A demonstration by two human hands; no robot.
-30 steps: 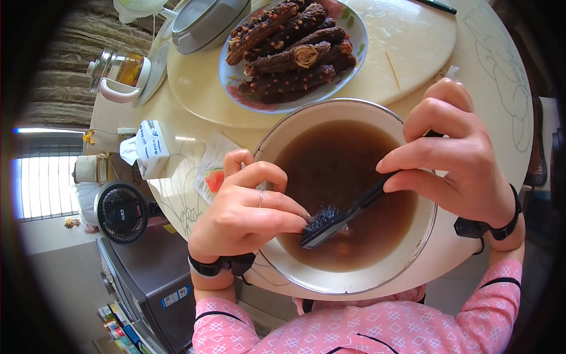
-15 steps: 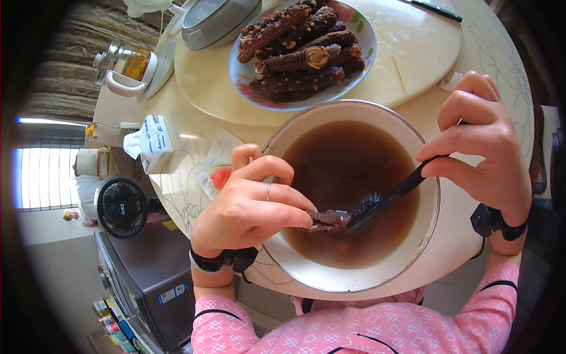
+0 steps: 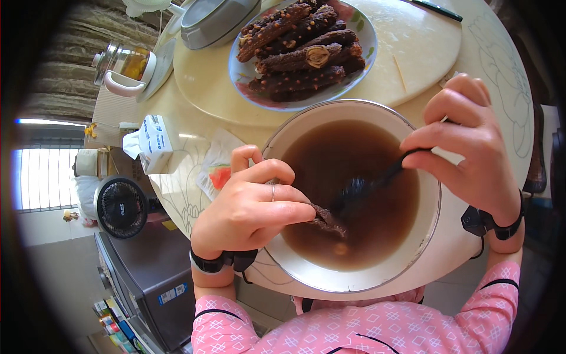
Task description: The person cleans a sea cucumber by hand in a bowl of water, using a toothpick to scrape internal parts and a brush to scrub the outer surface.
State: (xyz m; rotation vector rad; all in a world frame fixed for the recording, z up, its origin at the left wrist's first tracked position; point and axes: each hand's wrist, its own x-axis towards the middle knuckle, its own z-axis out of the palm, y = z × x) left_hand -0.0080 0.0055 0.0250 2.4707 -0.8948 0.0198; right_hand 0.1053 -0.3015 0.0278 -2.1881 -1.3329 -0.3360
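My left hand (image 3: 253,203) pinches a dark brown sea cucumber (image 3: 328,220) over the near left part of a white basin (image 3: 429,227). Murky brown water (image 3: 377,242) fills much of that basin. Between thumb and fingers, my right hand (image 3: 466,144) grips the handle of a black brush (image 3: 389,174). The brush's bristle head is low at the water, close beside the sea cucumber; whether they touch is hard to tell. Beyond the basin, a floral-rimmed plate (image 3: 370,59) carries several bumpy sea cucumbers (image 3: 303,50) in a pile.
A toothpick (image 3: 400,74) lies on the round turntable (image 3: 433,44). To the left stand a tissue box (image 3: 156,144), a glass teapot (image 3: 131,65) and a grey container (image 3: 212,20). A small black fan (image 3: 122,206) is past the table's left edge. A dark pen-like stick (image 3: 436,10) lies at the far side.
The brush has moved left and down toward the water, its head turning away from the sea cucumber's face. My left hand has tilted the sea cucumber downward; my right hand has shifted slightly left.
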